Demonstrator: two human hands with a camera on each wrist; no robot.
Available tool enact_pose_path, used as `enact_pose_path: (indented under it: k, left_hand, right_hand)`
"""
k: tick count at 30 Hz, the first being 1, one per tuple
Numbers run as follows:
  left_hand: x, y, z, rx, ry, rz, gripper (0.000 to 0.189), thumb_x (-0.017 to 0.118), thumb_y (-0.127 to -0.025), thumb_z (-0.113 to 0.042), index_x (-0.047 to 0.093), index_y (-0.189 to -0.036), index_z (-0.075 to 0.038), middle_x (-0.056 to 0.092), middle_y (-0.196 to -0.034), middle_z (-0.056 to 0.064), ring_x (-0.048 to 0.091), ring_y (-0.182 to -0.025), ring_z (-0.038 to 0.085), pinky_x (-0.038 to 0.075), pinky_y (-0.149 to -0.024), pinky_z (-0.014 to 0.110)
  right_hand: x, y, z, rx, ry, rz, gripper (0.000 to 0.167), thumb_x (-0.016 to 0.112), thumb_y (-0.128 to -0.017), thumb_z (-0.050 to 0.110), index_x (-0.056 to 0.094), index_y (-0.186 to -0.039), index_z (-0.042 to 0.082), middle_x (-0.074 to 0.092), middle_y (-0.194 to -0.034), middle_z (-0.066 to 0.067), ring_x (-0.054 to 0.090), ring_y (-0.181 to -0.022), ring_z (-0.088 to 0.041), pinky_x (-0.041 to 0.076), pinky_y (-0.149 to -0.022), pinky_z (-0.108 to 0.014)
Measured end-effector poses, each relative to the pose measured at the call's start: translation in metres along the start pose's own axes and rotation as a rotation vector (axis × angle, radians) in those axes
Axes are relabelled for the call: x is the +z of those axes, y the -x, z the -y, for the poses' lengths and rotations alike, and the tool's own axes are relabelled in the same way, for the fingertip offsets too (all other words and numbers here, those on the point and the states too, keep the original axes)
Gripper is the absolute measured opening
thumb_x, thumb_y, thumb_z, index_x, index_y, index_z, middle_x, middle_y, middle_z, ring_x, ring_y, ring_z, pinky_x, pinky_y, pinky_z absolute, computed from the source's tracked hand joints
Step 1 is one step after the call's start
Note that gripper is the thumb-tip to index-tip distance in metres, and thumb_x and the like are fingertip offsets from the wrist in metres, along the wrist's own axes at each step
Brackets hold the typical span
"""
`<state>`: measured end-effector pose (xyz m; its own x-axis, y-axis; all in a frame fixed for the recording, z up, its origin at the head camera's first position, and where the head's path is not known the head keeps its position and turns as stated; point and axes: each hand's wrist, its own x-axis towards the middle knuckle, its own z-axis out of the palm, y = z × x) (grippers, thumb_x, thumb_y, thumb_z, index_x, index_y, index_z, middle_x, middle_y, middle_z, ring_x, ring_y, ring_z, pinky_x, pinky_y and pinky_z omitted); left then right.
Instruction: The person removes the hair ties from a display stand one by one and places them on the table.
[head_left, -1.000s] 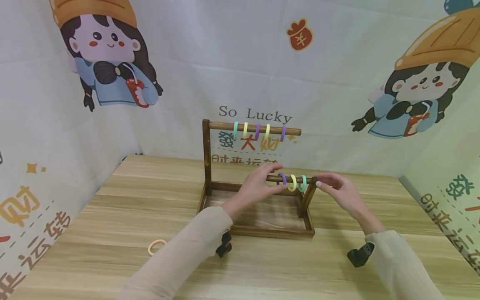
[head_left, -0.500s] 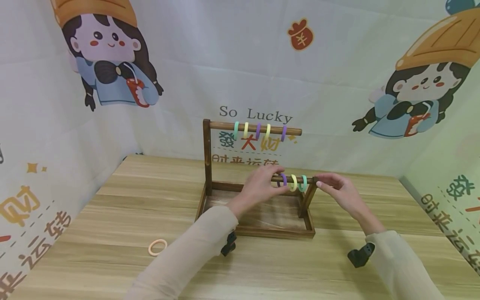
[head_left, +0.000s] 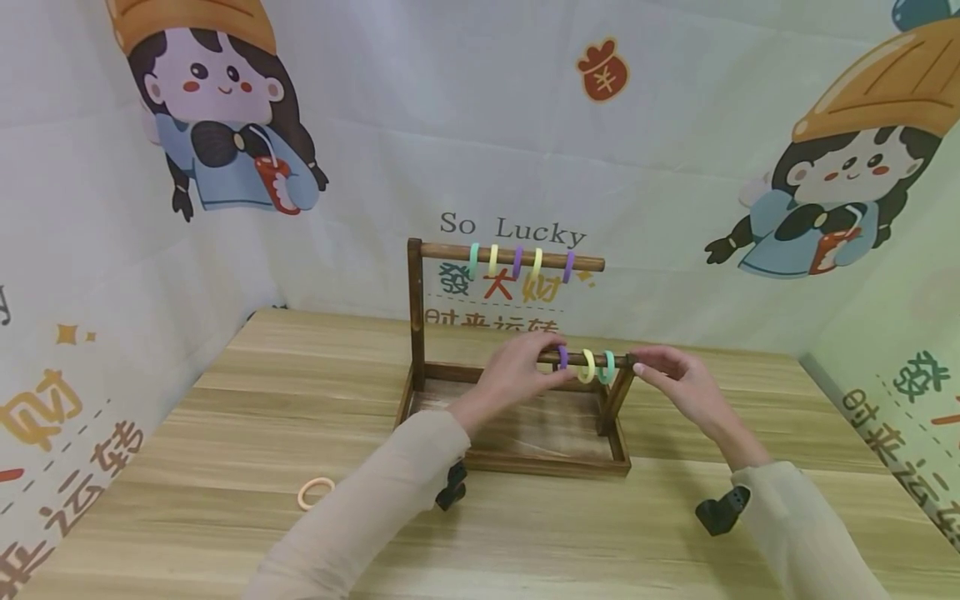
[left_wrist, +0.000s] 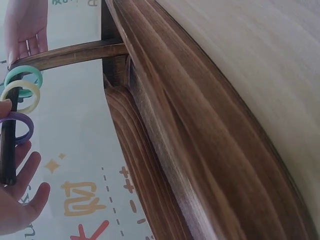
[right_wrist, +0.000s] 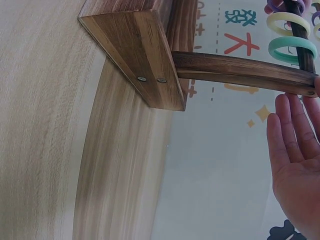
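Observation:
A dark wooden rack (head_left: 416, 317) has a high rod and a low rod. On the low rod hang a purple ring (head_left: 563, 357), a pale yellow ring (head_left: 588, 367) and a mint green ring (head_left: 609, 367). My left hand (head_left: 517, 367) pinches the purple ring between thumb and fingers, near the rod's free end; the left wrist view shows the same purple ring (left_wrist: 27, 131) by the thumb tip. At the rod's other end, my right hand (head_left: 682, 383) holds the top of the short post (right_wrist: 240, 70) between thumb and index finger, its other fingers fairly straight.
Several green, yellow and purple rings (head_left: 537, 263) hang on the high rod. A peach ring (head_left: 316, 494) lies on the wooden table (head_left: 187, 500), left of the rack. A printed cloth (head_left: 450, 100) stands behind and at both sides.
The purple ring and my left hand shift slightly right along the low rod, then back left. My right hand stays at the post top.

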<state>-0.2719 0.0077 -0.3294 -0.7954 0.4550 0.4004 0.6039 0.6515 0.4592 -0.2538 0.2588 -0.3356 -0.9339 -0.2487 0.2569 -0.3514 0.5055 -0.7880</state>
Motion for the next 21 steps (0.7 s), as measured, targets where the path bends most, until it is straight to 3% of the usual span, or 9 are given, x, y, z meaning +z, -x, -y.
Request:
enact_pose_path:
  k: [14,21]
  left_hand:
    - [-0.009,0.003,0.01,0.015,0.062,-0.014,0.039,0.067,-0.078,-0.031,0.059,-0.109,-0.009,0.059,-0.108,0.001,0.053,-0.097,0.013,0.041,-0.083,0.026]
    - [-0.015,0.009,0.014,0.002,0.03,-0.022,0.043,0.067,-0.078,-0.03,0.057,-0.115,-0.01,0.058,-0.107,0.002,0.053,-0.095,0.014,0.042,-0.082,0.026]
  right_hand:
    - [0.0,-0.001,-0.001,0.0,-0.002,0.003,0.041,0.052,-0.09,0.029,0.052,-0.118,0.0,0.055,-0.112,-0.015,0.054,-0.096,-0.012,0.044,-0.079,-0.03]
    - [0.0,-0.001,-0.001,-0.003,-0.001,0.003,0.041,0.052,-0.09,0.029,0.052,-0.118,0.0,0.054,-0.112,-0.015,0.053,-0.096,-0.013,0.044,-0.078,-0.028]
